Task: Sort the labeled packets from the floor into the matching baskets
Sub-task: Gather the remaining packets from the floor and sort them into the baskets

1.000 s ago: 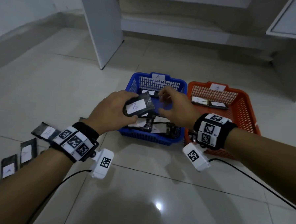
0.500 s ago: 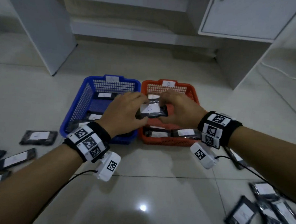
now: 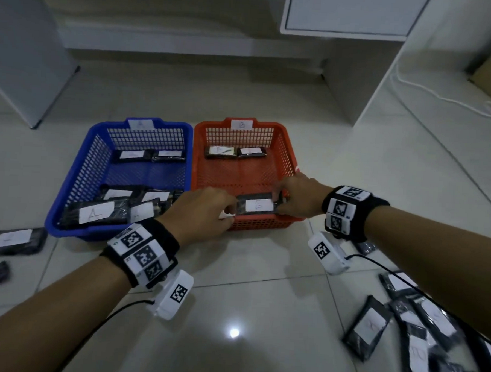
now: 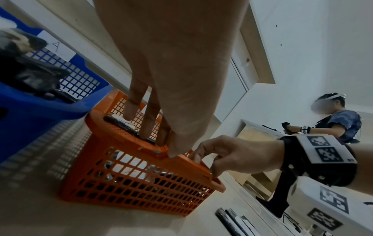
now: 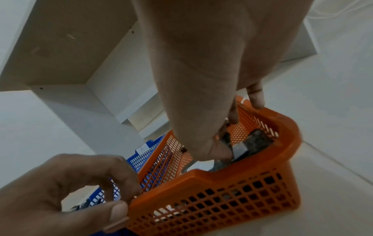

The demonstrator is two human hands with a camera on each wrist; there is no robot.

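Both hands are at the near edge of the orange basket [image 3: 289, 159], setting a B packet [image 3: 256, 206] down inside it. The right hand [image 3: 300, 196] pinches the packet's right end between thumb and fingers; the right wrist view shows that pinch inside the near right corner. The left hand [image 3: 200, 209] is at the packet's left end, fingertips curled against it, though whether it truly grips or only steadies the packet I cannot tell for sure; it looks like a light pinch. The packet lies flat, label up, just inside the near wall, apparently on top of other packets there. Two more packets [image 3: 234, 152] lie along the far wall of the same basket, whose tag reads B. The blue basket [image 3: 98, 149], tagged A, touches it on the left and holds A packets [image 3: 95, 213]. To finish the step well, I would lower the packet until it rests fully on what is below, keep it level so it does not slide over the rim, then let go with both hands together and lift straight up, clear of the mesh. Loose packets [image 3: 370, 329] remain on the floor at the right, and a few more packets [image 3: 12, 240] at the left, so much sorting is left.
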